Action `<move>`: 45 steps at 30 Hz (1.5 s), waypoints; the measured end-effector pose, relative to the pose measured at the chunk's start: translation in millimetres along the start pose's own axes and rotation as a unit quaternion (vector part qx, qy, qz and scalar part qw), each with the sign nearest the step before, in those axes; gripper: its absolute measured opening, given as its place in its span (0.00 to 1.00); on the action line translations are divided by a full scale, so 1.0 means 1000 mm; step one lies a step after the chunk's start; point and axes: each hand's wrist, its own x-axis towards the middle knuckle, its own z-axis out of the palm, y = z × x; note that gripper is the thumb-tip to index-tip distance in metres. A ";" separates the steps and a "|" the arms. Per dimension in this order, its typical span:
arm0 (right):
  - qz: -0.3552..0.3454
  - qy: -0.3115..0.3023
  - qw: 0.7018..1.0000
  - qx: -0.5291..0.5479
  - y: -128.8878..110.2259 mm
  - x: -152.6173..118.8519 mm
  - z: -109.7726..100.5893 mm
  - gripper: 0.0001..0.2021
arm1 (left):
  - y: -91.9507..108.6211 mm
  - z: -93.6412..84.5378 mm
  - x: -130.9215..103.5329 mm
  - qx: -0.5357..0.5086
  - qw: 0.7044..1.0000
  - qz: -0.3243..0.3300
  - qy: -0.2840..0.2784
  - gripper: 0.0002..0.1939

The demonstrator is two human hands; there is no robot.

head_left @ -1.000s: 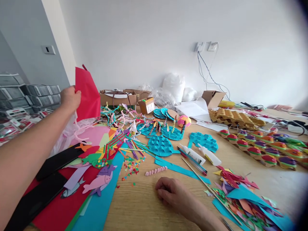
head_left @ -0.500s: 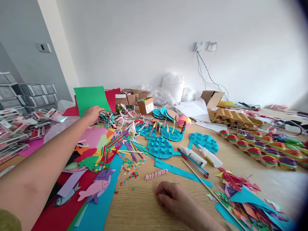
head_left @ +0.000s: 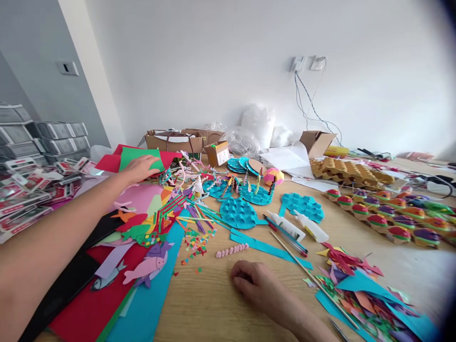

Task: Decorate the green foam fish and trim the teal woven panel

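Note:
My left hand (head_left: 141,168) reaches far out over a green paper sheet (head_left: 133,156), its fingers closed on the near right part. The sheet lies low over red paper (head_left: 110,160); my thumb is hidden. My right hand (head_left: 254,284) rests on the wooden table, loosely curled with nothing visible in it. Just beyond it lies a pink twisted pipe cleaner (head_left: 232,251). Left of the right hand are small confetti pieces (head_left: 195,244). Paper fish (head_left: 147,268) lie on red and blue sheets beneath my left forearm.
Blue egg-carton turtle shapes (head_left: 238,213), glue bottles (head_left: 311,227), pens (head_left: 288,237) and a wooden stick (head_left: 313,278) lie mid-table. Paper scraps (head_left: 374,299) and painted egg cartons (head_left: 388,216) are at right. Cardboard boxes (head_left: 174,142) stand behind; packaged items (head_left: 24,194) pile up left.
My left hand has lowered the green sheet from nearly upright to almost flat over the red paper. My right hand stays in place. The view has shifted slightly.

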 end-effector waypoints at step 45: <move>-0.064 0.031 0.997 -0.037 0.007 0.003 0.008 0.09 | 0.014 0.019 -0.103 -0.039 0.959 -0.024 -0.281 0.16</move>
